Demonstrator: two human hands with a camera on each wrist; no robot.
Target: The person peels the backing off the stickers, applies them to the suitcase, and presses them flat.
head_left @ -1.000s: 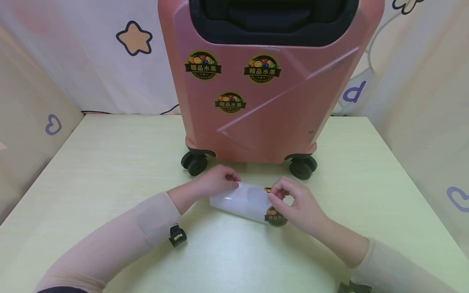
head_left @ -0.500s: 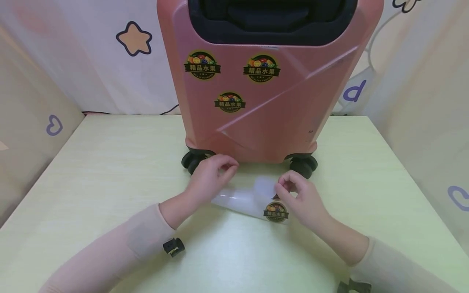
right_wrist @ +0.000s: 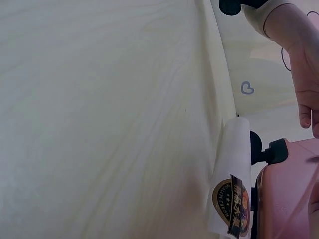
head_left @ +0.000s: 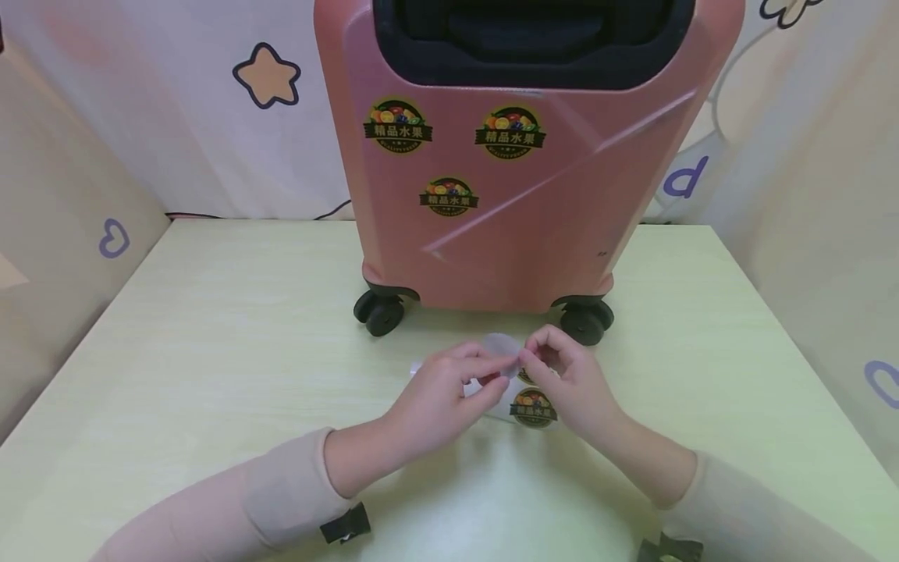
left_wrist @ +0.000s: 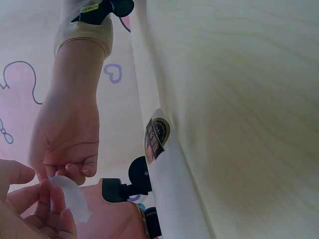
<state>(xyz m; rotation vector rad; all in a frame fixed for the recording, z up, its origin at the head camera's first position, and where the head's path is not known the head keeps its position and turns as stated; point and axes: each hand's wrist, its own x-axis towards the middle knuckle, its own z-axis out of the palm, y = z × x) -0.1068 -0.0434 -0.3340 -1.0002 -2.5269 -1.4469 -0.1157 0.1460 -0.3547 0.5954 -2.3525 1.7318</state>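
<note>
My right hand (head_left: 586, 398) pinches a round sticker (head_left: 500, 342) at its edge between thumb and forefinger, its pale back showing in the head view. From the left, my left hand (head_left: 435, 398) reaches to the same sticker, forefinger stretched to its edge beside the right fingertips and thumb held apart below. The left wrist view shows the whitish disc (left_wrist: 74, 199) hanging just past the left fingers. Below both hands a curled white sticker sheet (right_wrist: 234, 149) lies on the table. It carries a dark fruit-label sticker (head_left: 534, 408), and another is partly hidden by the right hand.
A pink suitcase (head_left: 534, 234) with black wheels (head_left: 382, 314) stands upright behind the hands. Three fruit-label stickers, one of them a lower sticker (head_left: 449, 197), are on its front. The pale table (head_left: 246, 312) has printed curtains (head_left: 175, 117) around it.
My left hand has let go of the sheet's left part, lifted, and come right to the sticker. The right hand has drawn the sticker up off the sheet.
</note>
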